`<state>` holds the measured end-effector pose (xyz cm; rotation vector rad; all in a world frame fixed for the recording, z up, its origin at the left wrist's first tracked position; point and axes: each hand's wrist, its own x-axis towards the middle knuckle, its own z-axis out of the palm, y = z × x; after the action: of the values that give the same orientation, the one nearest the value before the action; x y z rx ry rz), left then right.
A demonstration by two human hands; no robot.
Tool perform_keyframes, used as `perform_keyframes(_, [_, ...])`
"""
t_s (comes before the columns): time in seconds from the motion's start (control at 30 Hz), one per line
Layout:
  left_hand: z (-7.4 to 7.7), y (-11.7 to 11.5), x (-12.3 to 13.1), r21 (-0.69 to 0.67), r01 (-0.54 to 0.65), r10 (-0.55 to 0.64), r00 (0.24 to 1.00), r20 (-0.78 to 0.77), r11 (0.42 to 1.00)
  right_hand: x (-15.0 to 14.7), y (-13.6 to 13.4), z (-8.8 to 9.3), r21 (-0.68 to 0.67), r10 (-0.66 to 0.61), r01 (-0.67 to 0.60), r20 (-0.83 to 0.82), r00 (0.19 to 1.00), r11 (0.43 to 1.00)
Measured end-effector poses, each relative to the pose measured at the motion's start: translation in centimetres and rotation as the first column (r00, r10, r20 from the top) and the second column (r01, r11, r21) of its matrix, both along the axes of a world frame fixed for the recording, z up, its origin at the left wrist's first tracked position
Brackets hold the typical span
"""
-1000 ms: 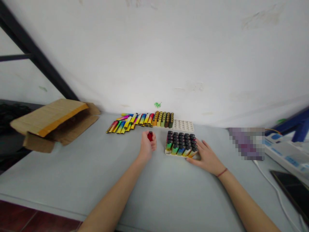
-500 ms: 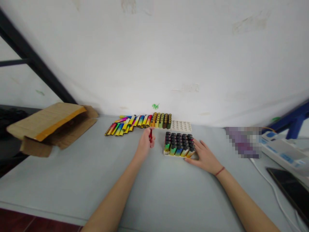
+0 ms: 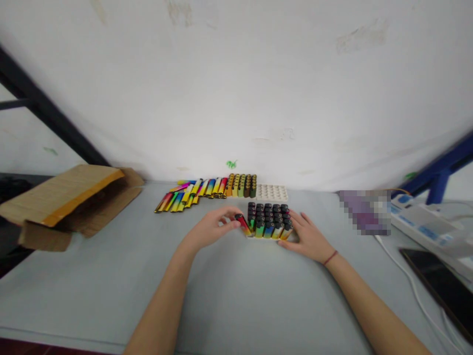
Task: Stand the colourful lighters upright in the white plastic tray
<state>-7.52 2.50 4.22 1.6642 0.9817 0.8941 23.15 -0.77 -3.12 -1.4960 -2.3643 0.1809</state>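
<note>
A red-and-yellow lighter (image 3: 244, 225) with a black top is pinched between the thumb and fingers of my left hand (image 3: 211, 229). It leans at the front left corner of a white tray (image 3: 263, 238), whose rows of upright black-topped lighters (image 3: 269, 217) stand close together. Whether its base sits in the tray, I cannot tell. My right hand (image 3: 310, 238) grips the tray's right side, with the thumb at the front corner and the fingers along the far side.
Shiny coloured lighters (image 3: 185, 197) lie in a loose pile at the back left. Beside them stand a block of gold-and-green lighters (image 3: 241, 185) and a white holed tray (image 3: 272, 192). An open cardboard box (image 3: 66, 197), a power strip (image 3: 428, 222) and a phone (image 3: 439, 281) flank the table.
My left hand has brought the red lighter right and toward me, down to the tray's front left corner. My right hand stays at the tray. The view has shifted slightly.
</note>
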Motion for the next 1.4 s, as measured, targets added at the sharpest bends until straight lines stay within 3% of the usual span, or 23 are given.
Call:
perform_keyframes(0.13, [-0.3, 0.0, 0.4, 0.001, 0.060, -0.059, 0.993, -0.102, 0.998, -0.1, 0.0, 0.2, -0.016, -0.005, 0.005, 0.010, 1.000, 1.000])
perform_keyframes(0.3, [-0.3, 0.0, 0.7, 0.055, 0.063, -0.057, 0.993, -0.100, 0.997, -0.1, 0.0, 0.3, -0.007, -0.003, 0.003, 0.000, 1.000, 1.000])
perform_keyframes(0.47, [-0.2, -0.6, 1.3, 0.188, 0.108, -0.066, 0.974, -0.217, 0.976, -0.1, -0.1, 0.3, -0.015, -0.004, 0.004, 0.002, 1.000, 1.000])
perform_keyframes(0.73, [-1.5, -0.6, 1.7, 0.221, 0.113, -0.053, 0.965, -0.258, 0.969, -0.2, 0.6, 0.3, -0.023, 0.002, -0.004, -0.089, 0.996, 1.000])
perform_keyframes(0.8, [-2.1, -0.2, 1.6, 0.296, 0.024, 0.034, 0.981, -0.190, 0.955, 0.1, 0.9, 0.5, -0.018, 0.030, -0.033, -0.138, 0.990, 0.999])
perform_keyframes(0.87, [-2.7, 0.2, 1.8, 0.333, -0.152, 0.197, 0.974, -0.108, 0.931, 0.9, 1.0, 0.7, -0.011, 0.032, -0.034, -0.153, 0.988, 0.999])
perform_keyframes(0.93, [-3.5, 0.6, 2.7, 0.354, -0.250, 0.315, 0.939, -0.138, 0.901, 2.2, 0.9, 0.9, 0.004, -0.007, 0.007, -0.128, 0.992, 1.000])
perform_keyframes(1.0, [-4.3, 1.2, 4.2, 0.439, -0.173, 0.312, 0.911, -0.269, 0.882, 4.1, 0.5, 1.2, 0.000, -0.028, 0.028, -0.107, 0.994, 1.000])
perform_keyframes(1.1, [-5.4, 2.5, 7.5, 0.595, 0.118, 0.232, 0.847, -0.479, 0.795, 7.1, -0.1, 1.6, -0.023, -0.105, 0.104, -0.077, 0.991, 0.994])
perform_keyframes(1.17, [-5.9, 3.4, 9.8, 0.620, 0.246, 0.235, 0.774, -0.589, 0.745, 8.9, -0.5, 1.9, -0.053, -0.179, 0.176, -0.054, 0.982, 0.983])
perform_keyframes(1.27, [-6.0, 4.2, 12.3, 0.577, 0.290, 0.266, 0.673, -0.690, 0.763, 10.8, -0.9, 2.1, -0.087, -0.342, 0.338, -0.032, 0.939, 0.937])
perform_keyframes(1.4, [-5.4, 3.3, 12.5, 0.548, 0.310, 0.262, 0.633, -0.729, 0.777, 12.0, -0.9, 1.9, -0.163, -0.373, 0.349, -0.153, 0.915, 0.923])
